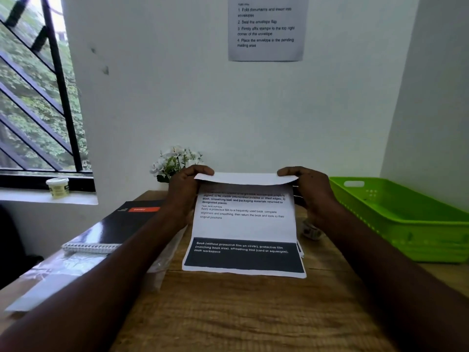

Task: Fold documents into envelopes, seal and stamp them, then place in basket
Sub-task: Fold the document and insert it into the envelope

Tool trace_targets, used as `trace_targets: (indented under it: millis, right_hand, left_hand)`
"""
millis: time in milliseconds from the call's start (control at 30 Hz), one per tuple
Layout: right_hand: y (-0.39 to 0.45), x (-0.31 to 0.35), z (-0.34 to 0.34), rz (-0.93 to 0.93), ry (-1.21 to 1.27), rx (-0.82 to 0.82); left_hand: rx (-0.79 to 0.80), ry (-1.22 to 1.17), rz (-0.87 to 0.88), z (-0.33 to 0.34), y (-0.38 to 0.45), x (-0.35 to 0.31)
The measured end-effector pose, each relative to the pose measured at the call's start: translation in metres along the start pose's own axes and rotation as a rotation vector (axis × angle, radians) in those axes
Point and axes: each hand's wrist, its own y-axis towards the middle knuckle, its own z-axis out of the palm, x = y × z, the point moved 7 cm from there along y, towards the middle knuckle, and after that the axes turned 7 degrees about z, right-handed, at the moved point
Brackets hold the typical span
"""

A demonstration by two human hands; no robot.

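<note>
Head view, and nearest us is the wooden desk [253,313], bare grain in the foreground with both forearms reaching forward across it. On the desk lies the printed document [243,232], its near edge flat on the wood, a dark band of white text across the bottom. Under it, at its right edge, more sheets peek out. Moving up the page, the far edge is lifted and curled over toward us. The left hand [185,191] pinches the far left corner, fingers curled over the top of the fold and thumb beneath. The right hand [308,189] does the same at the far right corner, fingers hooked over the paper's edge. To the left, a dark spiral-bound notebook [114,227] rests on clear plastic sleeves [76,270]. To the right, well apart from the paper, sits the green basket [406,219] against the side wall. Behind the hands stands a small bunch of white flowers [175,161]. Farther left, a small jar [57,188] sits on the windowsill. High on the back wall hangs an instruction sheet [266,27].
</note>
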Motion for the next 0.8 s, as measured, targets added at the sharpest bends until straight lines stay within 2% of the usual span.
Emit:
trace_targets:
  millis: [100,200,367,433,500,567,600,667,800]
  right_hand:
    - [0.001,-0.004,-0.001,0.062,0.035,0.003]
    - [0.002,-0.007,-0.004,0.077,0.071,0.012]
    - [0.003,-0.005,0.001,-0.006,0.044,-0.043]
    - [0.004,0.001,-0.002,-0.159,-0.163,-0.121]
    - [-0.008,0.018,0.001,-0.448,-0.478,-0.216]
    - [-0.024,0.032,0.017,-0.767,-0.732,-0.227]
    - [-0.029,0.035,0.026,-0.861,-0.814,-0.198]
    - [-0.031,0.033,0.041,-0.901,-0.851,-0.106]
    - [-0.037,0.024,0.052,-0.825,-0.727,0.022]
  left_hand:
    - [0.018,-0.138,-0.108,0.004,-0.004,0.003]
    - [0.011,-0.205,-0.13,-0.001,0.003,0.005]
    - [0.115,-0.022,-0.185,0.006,-0.002,0.014]
    - [0.104,0.029,-0.149,0.006,-0.005,0.014]
    - [0.115,0.1,-0.044,0.004,-0.001,0.007]
    - [0.168,0.162,0.087,0.008,-0.001,-0.006]
    - [0.196,0.179,0.132,0.012,-0.003,-0.011]
    - [0.247,0.219,0.214,0.024,-0.012,-0.022]
    - [0.284,0.295,0.303,0.035,-0.019,-0.028]
